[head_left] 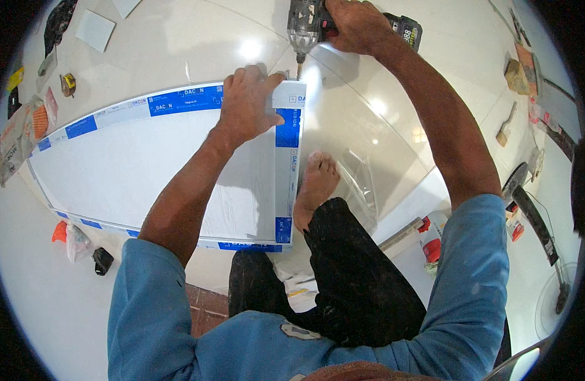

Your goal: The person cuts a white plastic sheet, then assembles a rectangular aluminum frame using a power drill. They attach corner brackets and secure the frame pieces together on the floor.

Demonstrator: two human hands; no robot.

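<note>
At the far left, small packets [26, 136] and a tape measure [68, 84] are scattered on the white floor [178, 44]. A white panel [146, 171] framed in blue-and-white taped strips [287, 165] is laid flat, and its upper right corner is pressed down by the left hand [248, 105], spread flat on it, nothing grasped. Just right of that, a cordless drill [308, 25] is clenched in the right hand [356, 25], its bit set at the corner. Judging by this, the corner fastening is under way; finished fixings cannot be made out. A brush [505, 127] is seen far right.
</note>
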